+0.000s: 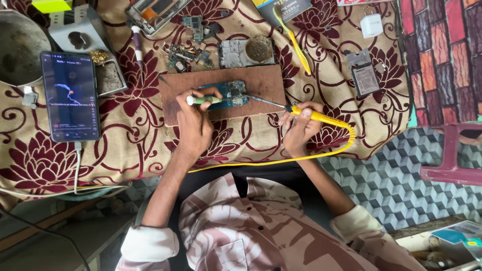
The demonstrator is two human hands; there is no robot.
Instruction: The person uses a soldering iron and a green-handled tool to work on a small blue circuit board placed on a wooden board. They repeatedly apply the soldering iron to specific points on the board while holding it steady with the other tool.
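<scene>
Nearest the camera: torso in a patterned pink-and-cream shirt (261, 231), sleeves rolled, both forearms reaching forward over a floral maroon-and-cream cloth (125, 145).

Left hand (195, 123): closed around a green-and-white handled tool (203, 100), grip firm, tool lying roughly level with its white end pointing left. Hand resting on the near edge of a brown board (261, 83), fingers touching a blue circuit board (232, 94).

Right hand (300, 129): clenched around a yellow-handled soldering iron (319, 116), held pen-fashion. Metal shaft slanting up and left, tip meeting the right edge of the blue circuit board. Yellow cord (321, 150) looping from the handle's rear, down and back across the cloth toward the torso.

Blue circuit board: lying flat near the middle of the brown board, between the two hands.

Beyond the brown board: a grey phone chassis (246, 51) with a round grille, just touching the board's far edge; a cluster of small loose parts (186, 56) to its left; a silver phone frame (153, 12) further back.

Left side: a smartphone (70, 95) with lit screen, face up, cable plugged in at its near end; a metal tray (108, 75) just beside it.

Right side: a flat battery (364, 74), well apart from the hands; a white charger block (371, 24) further off.
</scene>
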